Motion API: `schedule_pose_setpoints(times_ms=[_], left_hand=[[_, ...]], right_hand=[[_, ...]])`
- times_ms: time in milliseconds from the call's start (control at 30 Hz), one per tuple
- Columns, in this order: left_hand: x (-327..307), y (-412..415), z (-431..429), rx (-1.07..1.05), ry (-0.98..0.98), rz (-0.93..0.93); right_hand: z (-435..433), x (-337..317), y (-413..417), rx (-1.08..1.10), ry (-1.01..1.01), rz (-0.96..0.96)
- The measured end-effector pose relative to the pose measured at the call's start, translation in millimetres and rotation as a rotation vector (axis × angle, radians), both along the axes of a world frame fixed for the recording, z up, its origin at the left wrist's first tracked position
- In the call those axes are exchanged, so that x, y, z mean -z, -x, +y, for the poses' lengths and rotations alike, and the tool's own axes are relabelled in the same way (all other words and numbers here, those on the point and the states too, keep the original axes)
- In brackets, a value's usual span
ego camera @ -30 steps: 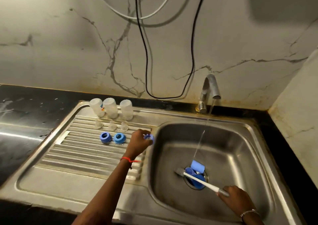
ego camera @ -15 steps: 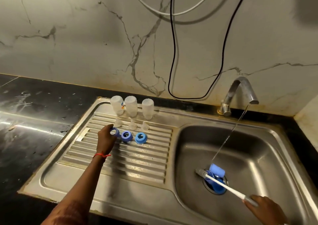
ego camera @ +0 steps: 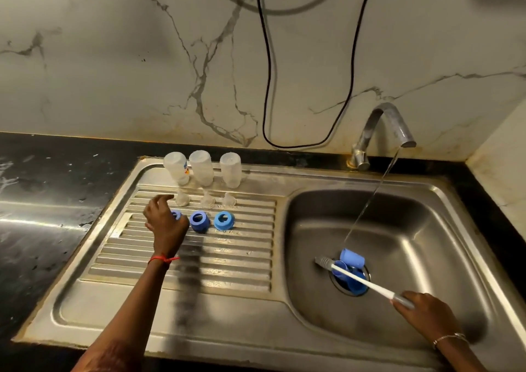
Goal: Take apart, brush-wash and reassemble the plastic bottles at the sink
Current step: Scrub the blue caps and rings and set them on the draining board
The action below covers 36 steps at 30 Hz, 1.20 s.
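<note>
Three clear plastic bottles (ego camera: 201, 168) stand upside down at the back of the drainboard (ego camera: 199, 260). In front of them sit three clear teats (ego camera: 207, 200), then a row of three blue screw rings (ego camera: 200, 221). My left hand (ego camera: 165, 226) hovers over the leftmost ring (ego camera: 176, 215) with fingers loosely spread, and that ring lies on the ribs, partly hidden. My right hand (ego camera: 421, 312) grips the white handle of a bottle brush (ego camera: 358, 277), whose bristle end lies in the sink basin (ego camera: 412, 243). Blue caps (ego camera: 352, 257) rest over the drain.
The tap (ego camera: 381, 132) at the back runs a thin stream of water into the basin. A black cable (ego camera: 266, 86) and a white cable hang on the marble wall. Black countertop (ego camera: 42, 200) lies to the left of the sink.
My left hand carried a blue ring from the basin edge to the left end of the ring row, set it down and loosened its fingers. The right hand keeps holding the brush.
</note>
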<state>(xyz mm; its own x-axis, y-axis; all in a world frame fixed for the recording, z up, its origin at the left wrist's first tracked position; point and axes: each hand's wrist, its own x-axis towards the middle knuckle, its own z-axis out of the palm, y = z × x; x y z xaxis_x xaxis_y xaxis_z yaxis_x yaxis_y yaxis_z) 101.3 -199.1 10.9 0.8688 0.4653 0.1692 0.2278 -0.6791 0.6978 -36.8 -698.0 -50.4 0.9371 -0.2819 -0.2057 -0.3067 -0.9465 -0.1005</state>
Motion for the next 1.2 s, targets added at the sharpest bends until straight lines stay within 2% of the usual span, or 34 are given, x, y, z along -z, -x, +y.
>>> schedule_pose_setpoints(times_ms=[200,267,333,467,600,700,933,1100,1167,1200], left_hand=[[-6.3,-8.9,-86.9,0.099,-0.082,-0.238],[1.1,-10.5,-128.6,0.203,-0.100,-0.261],[9.6,-9.5,-170.7,0.317,-0.107,-0.246],[37.4,-3.4,-240.9,0.531,-0.218,-0.111],[78.8,2.9,-299.9,0.707,-0.236,0.278],[104.5,0.9,-330.3,0.810,-0.265,0.452],[143.3,-23.4,-376.8,1.089,-0.482,0.642],[166.2,-28.5,-395.8,1.147,-0.611,0.634],[168.9,-31.1,-396.1,1.120,-0.495,0.592],[168.6,-32.8,-394.2,1.079,-0.358,0.545]], right_hand=[[-6.0,9.1,-2.0,-0.030,0.020,-0.105],[-7.8,8.9,-1.8,-0.006,0.038,-0.094],[-9.5,9.9,-1.8,-0.013,0.032,-0.164],[-10.2,9.7,-6.8,0.047,-0.027,-0.329],[-20.7,18.3,-10.4,0.184,-0.078,-0.355],[-24.8,26.5,-10.5,0.242,-0.153,-0.375],[-27.8,25.1,-10.0,0.324,-0.279,-0.468],[-29.8,23.7,-10.1,0.411,-0.287,-0.500],[-30.7,23.7,-10.2,0.422,-0.294,-0.516],[-31.4,24.3,-10.0,0.425,-0.295,-0.525]])
